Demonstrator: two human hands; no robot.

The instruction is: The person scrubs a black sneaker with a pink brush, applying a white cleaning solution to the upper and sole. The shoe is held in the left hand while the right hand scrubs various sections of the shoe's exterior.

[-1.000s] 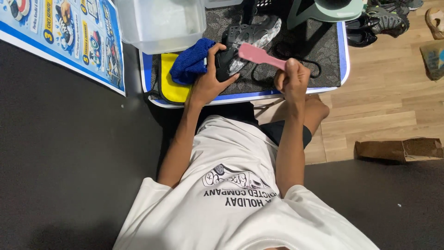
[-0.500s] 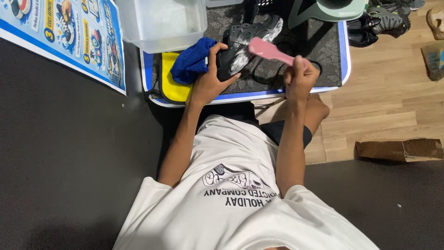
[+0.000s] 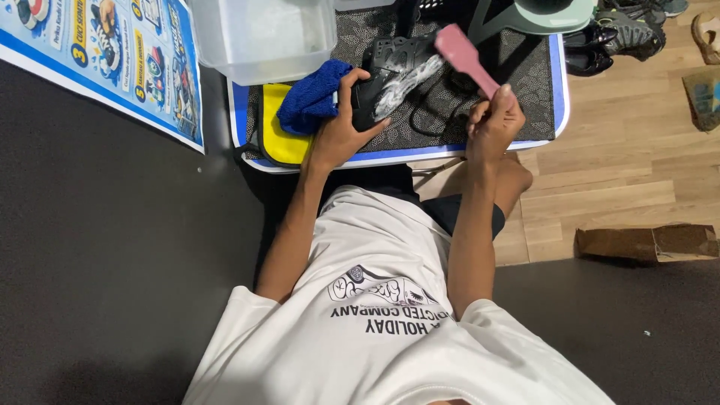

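Head view, looking down over a white shirt at a low table [image 3: 556, 90], taking things left to right. Lying far left on the dark floor: a blue illustrated poster [image 3: 105, 60]. Standing at the table's back left corner: a clear plastic tub [image 3: 262, 37]. Resting just in front of it: a blue cloth [image 3: 307, 101] bunched over a yellow cloth [image 3: 281, 139]. Gripping next: left hand [image 3: 337, 131], fingers curled around the near end of a black shoe [image 3: 390, 75], thumb pressing on top. Lying on the speckled mat near the table's middle, the shoe is pointing its long axis away from the body and slightly rightward, sole side turned up and streaked with white foam along the right edge. Judging from that foam, scrubbing is looking well under way but not finished, with lather not yet wiped off and the cloths lying unused. Hovering right of the shoe: right hand [image 3: 495, 124], fist closed around the handle of a pink brush [image 3: 461, 49], head lifted off the shoe, angled up-left. Sitting far right on the wooden floor: more shoes [image 3: 615, 34] and a brown cardboard box [image 3: 645, 241].
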